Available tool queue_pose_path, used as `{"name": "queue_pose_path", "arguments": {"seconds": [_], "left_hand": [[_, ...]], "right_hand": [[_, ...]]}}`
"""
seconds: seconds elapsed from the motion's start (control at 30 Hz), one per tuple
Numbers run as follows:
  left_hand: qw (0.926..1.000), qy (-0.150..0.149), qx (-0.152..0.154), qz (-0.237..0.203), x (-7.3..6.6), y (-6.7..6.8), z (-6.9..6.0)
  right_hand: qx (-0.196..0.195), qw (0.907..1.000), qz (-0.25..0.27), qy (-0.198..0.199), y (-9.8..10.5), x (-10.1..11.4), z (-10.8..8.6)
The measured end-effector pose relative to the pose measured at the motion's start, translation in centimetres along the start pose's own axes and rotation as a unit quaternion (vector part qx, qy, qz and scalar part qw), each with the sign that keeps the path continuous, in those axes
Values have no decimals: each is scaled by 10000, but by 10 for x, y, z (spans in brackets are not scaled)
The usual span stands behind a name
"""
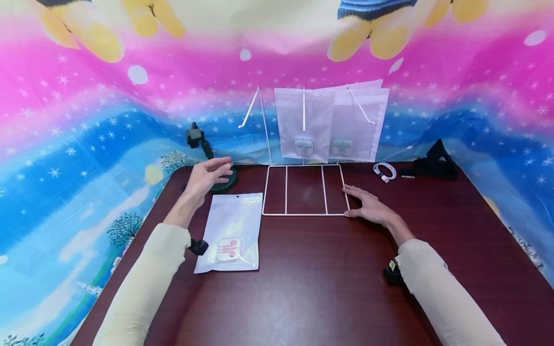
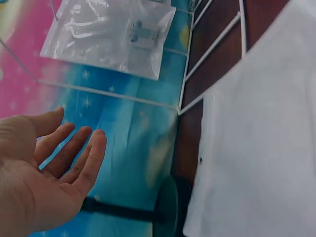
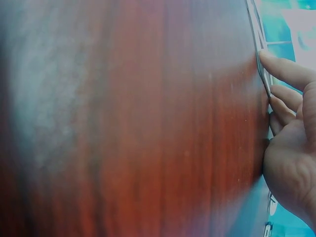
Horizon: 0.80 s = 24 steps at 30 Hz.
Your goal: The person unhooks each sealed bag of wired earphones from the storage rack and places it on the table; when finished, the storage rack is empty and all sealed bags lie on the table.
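A white wire display rack [image 1: 303,215] stands on the table. Two zip bags with earphones, a front bag [image 1: 303,115] and a second bag [image 1: 368,125], hang at its upright back. My right hand [image 1: 372,207] touches the rack's right front corner, thumb and fingers extended; the thumb [image 3: 284,69] also meets the wire in the right wrist view. Raised above the table at left, my left hand [image 1: 205,179] holds nothing, its fingers loosely bent and apart. Just in front of it lies a white zip bag [image 1: 235,216] with pink-looking earphones in a case [image 1: 228,250].
Behind the left hand stands a black-armed holder [image 1: 195,137] on a round dark green base [image 1: 227,180]. Right of the rack lie a coiled white cable [image 1: 385,172], a small metal piece [image 1: 408,176] and a black stand [image 1: 436,163]. A printed cloth [image 1: 108,120] surrounds the table.
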<state>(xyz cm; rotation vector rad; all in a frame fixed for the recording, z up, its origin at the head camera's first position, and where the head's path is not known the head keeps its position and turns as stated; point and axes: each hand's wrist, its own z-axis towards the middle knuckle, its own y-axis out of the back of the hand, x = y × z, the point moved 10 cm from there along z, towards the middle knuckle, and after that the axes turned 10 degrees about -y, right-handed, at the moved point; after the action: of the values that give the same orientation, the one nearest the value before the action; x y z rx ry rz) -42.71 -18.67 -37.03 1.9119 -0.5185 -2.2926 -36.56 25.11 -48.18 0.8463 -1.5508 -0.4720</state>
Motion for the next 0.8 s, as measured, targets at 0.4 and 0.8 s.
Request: {"name": "queue_pose_path", "arguments": {"seconds": [0.4, 0.8], "left_hand": [[9965, -677, 374, -307, -58, -62, 34], [9930, -767, 132, -888, -91, -90, 71]], "right_hand": [[-93, 9998, 12, 169, 1, 2, 0], [-75, 9999, -35, 145, 1, 3, 0]]}}
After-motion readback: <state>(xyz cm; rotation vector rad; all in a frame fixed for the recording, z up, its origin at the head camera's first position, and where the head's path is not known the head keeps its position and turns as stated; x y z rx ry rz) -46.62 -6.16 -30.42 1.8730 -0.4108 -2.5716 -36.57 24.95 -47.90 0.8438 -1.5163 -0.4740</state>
